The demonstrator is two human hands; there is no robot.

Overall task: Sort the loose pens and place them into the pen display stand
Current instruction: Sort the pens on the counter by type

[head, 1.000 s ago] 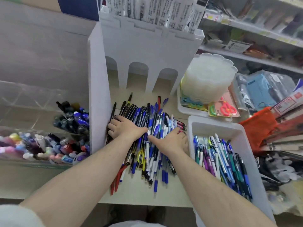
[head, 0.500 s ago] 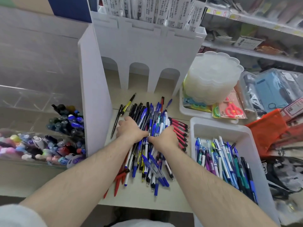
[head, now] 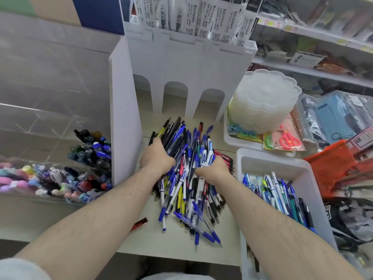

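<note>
A thick heap of loose pens (head: pixel 187 178), mostly blue, black and white, lies on the beige shelf in front of the white pen display stand (head: pixel 181 63) with its three arched openings. My left hand (head: pixel 156 156) grips the heap's left side, fingers curled under the pens. My right hand (head: pixel 214 168) grips the right side, fingers tucked into the pile. The two hands squeeze the pens into a bundle between them. A few red pens (head: pixel 227 159) poke out beyond my right hand.
A white tray (head: pixel 302 168) at the right holds several more pens. Behind it stand stacked clear plastic lids (head: pixel 266 98) over packaged scissors (head: pixel 286 140). A clear bin of markers (head: pixel 60 176) sits left of the stand's white side wall (head: pixel 123 118).
Both hands have closed in from the sides, pushing the spread pens into a tighter, taller bundle and curling round it. The view has moved closer.
</note>
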